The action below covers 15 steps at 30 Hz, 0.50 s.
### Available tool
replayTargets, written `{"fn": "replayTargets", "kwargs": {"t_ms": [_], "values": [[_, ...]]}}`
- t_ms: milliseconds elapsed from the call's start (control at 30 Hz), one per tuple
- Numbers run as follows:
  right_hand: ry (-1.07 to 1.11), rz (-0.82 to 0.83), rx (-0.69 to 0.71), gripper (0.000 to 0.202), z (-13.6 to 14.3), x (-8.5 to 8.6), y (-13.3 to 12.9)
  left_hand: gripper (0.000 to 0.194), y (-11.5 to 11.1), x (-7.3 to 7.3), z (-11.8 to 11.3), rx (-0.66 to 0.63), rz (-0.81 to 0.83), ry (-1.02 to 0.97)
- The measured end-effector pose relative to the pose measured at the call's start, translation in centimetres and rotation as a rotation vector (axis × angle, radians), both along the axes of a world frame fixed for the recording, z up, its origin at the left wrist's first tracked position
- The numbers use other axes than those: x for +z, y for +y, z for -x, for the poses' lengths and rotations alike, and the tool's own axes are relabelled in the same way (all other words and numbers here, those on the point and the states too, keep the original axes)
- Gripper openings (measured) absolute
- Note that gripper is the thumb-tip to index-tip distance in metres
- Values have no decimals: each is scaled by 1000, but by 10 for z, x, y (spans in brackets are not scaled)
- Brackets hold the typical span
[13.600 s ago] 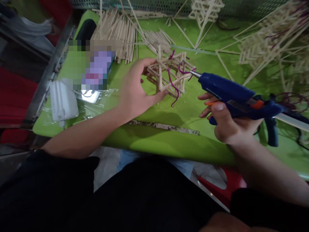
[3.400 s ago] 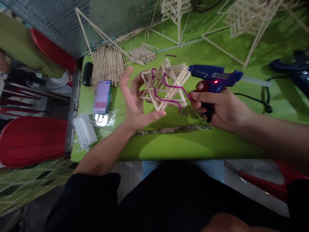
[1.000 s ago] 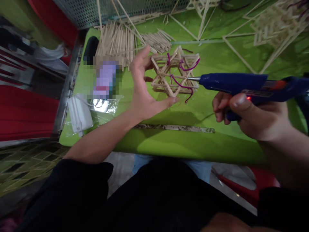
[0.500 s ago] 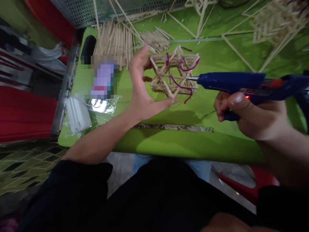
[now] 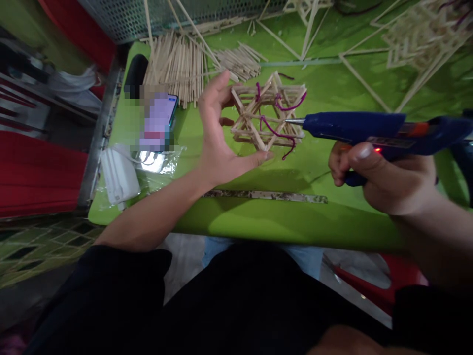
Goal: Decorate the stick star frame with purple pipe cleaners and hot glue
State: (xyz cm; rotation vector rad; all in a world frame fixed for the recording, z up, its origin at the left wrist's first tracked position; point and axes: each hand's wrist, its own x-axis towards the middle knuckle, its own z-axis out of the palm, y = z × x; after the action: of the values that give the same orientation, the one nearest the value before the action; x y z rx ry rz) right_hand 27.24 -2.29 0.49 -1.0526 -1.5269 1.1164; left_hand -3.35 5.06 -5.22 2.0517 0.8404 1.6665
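My left hand (image 5: pixel 221 138) grips a star-shaped frame of thin wooden sticks (image 5: pixel 254 129) from its left side, thumb along the near edge and fingers at the back. Purple string (image 5: pixel 279 132) is tied to the frame in a few places, with loose ends hanging. In my right hand (image 5: pixel 391 172) is a blue glue gun (image 5: pixel 354 124), its small red light lit. The metal nozzle points left and meets the sticks at the right-hand part of the star, where its tip appears to touch them.
Loose sticks (image 5: pixel 177 64) lie piled at the back left of the green table (image 5: pixel 258 219). A phone (image 5: pixel 160 116), partly blurred out, and a white charger (image 5: pixel 120 175) are at left. A speckled flat strip (image 5: pixel 266 195) lies in front; more stick structures (image 5: pixel 414 44) stand at back right.
Almost nothing differs. The stick frame and left hand sit very slightly lower and further right in view; the nozzle stays at the same spot on the star.
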Motion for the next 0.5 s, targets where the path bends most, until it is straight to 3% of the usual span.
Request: {"fn": "replayTargets", "kwargs": {"t_ms": [133, 267, 500], "values": [[0, 10, 11, 50, -2, -2, -1, 94, -8, 7, -3, -3, 47, -49], [9, 6, -6, 51, 0, 0, -1, 99, -2, -1, -5, 31, 63, -43], [-75, 33, -28, 59, 2, 4, 0, 135, 20, -22, 8, 45, -79, 64]]}}
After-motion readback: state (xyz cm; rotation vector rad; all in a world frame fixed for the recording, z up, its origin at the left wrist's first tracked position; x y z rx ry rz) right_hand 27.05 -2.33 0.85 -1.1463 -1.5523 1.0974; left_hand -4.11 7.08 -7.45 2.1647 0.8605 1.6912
